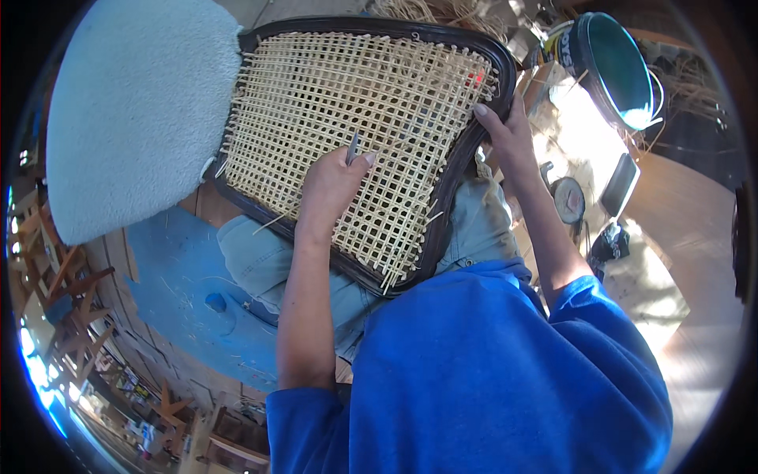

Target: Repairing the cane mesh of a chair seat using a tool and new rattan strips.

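Working a cane panel across the lap

The cane point(359, 110) sits in a dark frame point(355, 26) resting on the person's lap point(474, 213), with a pale cushion point(146, 118) at its left end. The left hand point(333, 186), its fingers closed, pinches a slim tool point(353, 148) over the mid weave; whether it touches is unclear. The right hand point(512, 138) grips the frame's right side, thumb on top, other fingers mostly hidden. Strand-adjusting seems in hand; the next move probably calls for a careful tip and a steady frame.
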Tool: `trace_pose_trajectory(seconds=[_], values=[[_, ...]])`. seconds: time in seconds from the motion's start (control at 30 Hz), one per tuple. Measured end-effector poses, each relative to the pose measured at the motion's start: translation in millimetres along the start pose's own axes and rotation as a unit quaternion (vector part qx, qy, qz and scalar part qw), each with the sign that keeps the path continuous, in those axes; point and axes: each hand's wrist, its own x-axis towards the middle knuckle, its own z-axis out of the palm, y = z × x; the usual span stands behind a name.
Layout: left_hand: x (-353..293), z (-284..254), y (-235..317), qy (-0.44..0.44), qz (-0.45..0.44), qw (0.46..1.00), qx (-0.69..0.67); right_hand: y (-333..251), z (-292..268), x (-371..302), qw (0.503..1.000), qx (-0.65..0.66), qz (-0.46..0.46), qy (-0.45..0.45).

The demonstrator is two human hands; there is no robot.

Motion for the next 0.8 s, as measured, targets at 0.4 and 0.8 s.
trace_pose_trajectory(seconds=[0.4,0.8], values=[[-57,-15,-30,0.142,-0.029,0.989,0.002,-109,-1,-97,0.870,0.083,0.050,-0.483],[-132,-34,-7,0.213,-0.030,0.959,-0.182,-232,7,-131,0.881,-0.203,0.078,-0.421]])
